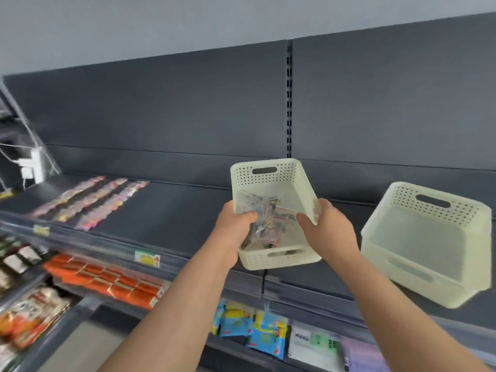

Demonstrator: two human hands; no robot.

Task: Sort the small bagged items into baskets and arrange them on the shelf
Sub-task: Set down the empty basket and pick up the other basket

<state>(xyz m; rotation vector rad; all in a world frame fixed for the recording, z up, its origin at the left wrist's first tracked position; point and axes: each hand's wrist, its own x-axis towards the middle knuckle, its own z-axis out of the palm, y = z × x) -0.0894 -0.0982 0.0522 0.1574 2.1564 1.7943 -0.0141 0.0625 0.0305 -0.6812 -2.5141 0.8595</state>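
Fingers point(248, 216) of left hand point(230, 228), right hand point(327, 226) grip cream perforated basket point(291, 175), clear bags point(265, 226) inside.

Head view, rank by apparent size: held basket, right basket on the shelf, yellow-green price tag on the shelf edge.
1. right basket, looks largest, though the wide-angle edge may inflate it
2. held basket
3. price tag, clearly smallest
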